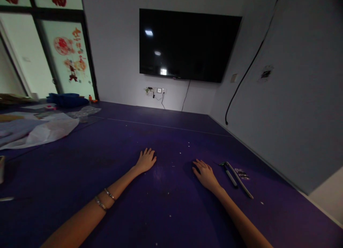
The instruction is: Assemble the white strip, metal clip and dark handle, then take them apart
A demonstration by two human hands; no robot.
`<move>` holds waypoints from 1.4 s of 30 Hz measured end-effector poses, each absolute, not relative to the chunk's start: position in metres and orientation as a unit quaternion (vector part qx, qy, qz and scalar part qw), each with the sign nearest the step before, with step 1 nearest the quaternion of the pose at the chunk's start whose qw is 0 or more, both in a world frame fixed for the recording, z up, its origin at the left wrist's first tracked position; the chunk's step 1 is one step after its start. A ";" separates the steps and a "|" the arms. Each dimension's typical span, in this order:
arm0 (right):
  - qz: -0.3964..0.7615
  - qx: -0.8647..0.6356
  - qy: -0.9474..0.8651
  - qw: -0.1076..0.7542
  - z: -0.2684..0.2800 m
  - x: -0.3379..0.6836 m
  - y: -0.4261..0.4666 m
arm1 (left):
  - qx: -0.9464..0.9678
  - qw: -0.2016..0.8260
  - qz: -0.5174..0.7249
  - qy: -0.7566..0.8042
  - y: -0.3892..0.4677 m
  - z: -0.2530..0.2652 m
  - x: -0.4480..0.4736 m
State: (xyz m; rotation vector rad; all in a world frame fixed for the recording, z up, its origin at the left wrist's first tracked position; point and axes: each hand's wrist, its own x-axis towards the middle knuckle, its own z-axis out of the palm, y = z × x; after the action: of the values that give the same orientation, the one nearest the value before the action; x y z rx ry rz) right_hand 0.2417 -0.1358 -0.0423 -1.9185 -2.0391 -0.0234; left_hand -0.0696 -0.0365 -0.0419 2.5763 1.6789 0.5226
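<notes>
My left hand (146,160) lies palm down on the purple tabletop (160,219), fingers spread and nothing in them. Two bracelets (104,199) circle that forearm. To the right, my right hand (205,173) also rests on the table, its fingers stretched out and holding nothing. Just beyond it on the right lie a slim grey-handled tool (230,178) with a green part at its top and a long pale curved strip (239,180). A small clear packet (242,174) with dark contents sits beside the strip. Small white scraps dot the surface around both hands.
White sheets (50,128), crumpled clear plastic (85,112) and a dark blue cloth bundle (68,99) lie at the far left. A wall borders the table on the right, with a black cable (246,71) hanging down. A television (189,44) hangs on the back wall.
</notes>
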 end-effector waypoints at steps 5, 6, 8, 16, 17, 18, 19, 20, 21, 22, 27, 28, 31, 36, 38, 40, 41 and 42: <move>-0.004 -0.674 -0.719 0.168 -0.041 0.241 -0.136 | 0.823 0.018 0.172 0.541 -0.038 -0.041 -0.069; -0.003 -0.674 -0.719 0.170 -0.041 0.241 -0.136 | 0.823 0.017 0.170 0.542 -0.037 -0.041 -0.069; -0.002 -0.674 -0.718 0.173 -0.041 0.242 -0.136 | 0.824 0.014 0.169 0.541 -0.037 -0.041 -0.069; 0.003 -0.674 -0.718 0.176 -0.041 0.241 -0.137 | 0.826 0.006 0.161 0.540 -0.035 -0.041 -0.070; 0.002 -0.673 -0.718 0.179 -0.041 0.240 -0.138 | 0.827 0.004 0.158 0.540 -0.036 -0.041 -0.070; 0.000 -0.672 -0.718 0.182 -0.040 0.239 -0.138 | 0.827 0.002 0.156 0.540 -0.036 -0.040 -0.069; -0.001 -0.671 -0.718 0.185 -0.039 0.238 -0.139 | 0.827 0.001 0.154 0.540 -0.037 -0.039 -0.069; -0.002 -0.671 -0.717 0.189 -0.038 0.237 -0.139 | 0.828 -0.001 0.152 0.540 -0.037 -0.038 -0.069; -0.001 -0.674 -0.712 0.197 -0.035 0.238 -0.139 | 0.828 -0.002 0.152 0.540 -0.037 -0.037 -0.069; 0.000 -0.680 -0.703 0.207 -0.031 0.240 -0.140 | 0.828 -0.001 0.151 0.540 -0.037 -0.037 -0.069; -0.034 -0.758 -0.605 0.244 0.003 0.281 -0.149 | 0.828 -0.003 0.149 0.541 -0.035 -0.038 -0.069; -0.032 -0.771 -0.594 0.229 0.009 0.293 -0.153 | 0.828 -0.005 0.147 0.541 -0.035 -0.038 -0.069; -0.016 -0.807 -0.559 0.187 0.020 0.324 -0.167 | 0.830 -0.016 0.140 0.540 -0.033 -0.038 -0.069; 0.014 -0.849 -0.513 0.127 0.014 0.339 -0.185 | 0.829 -0.029 0.131 0.542 -0.032 -0.039 -0.069; 0.014 -0.853 -0.508 0.119 0.011 0.337 -0.189 | 0.830 -0.034 0.133 0.541 -0.033 -0.038 -0.069; 0.008 -0.852 -0.511 0.111 0.009 0.335 -0.191 | 0.830 -0.037 0.135 0.540 -0.034 -0.037 -0.069; 0.004 -0.851 -0.514 0.106 0.008 0.334 -0.191 | 0.830 -0.037 0.134 0.540 -0.034 -0.037 -0.069; 0.002 -0.851 -0.516 0.102 0.007 0.334 -0.191 | 0.830 -0.036 0.133 0.540 -0.035 -0.036 -0.069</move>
State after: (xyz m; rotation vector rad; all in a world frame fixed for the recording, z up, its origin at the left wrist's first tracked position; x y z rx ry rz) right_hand 0.3337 -0.1910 0.0068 -2.5123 -1.5222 0.0058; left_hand -0.0688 -0.0345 -0.0364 2.6696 1.7382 0.4279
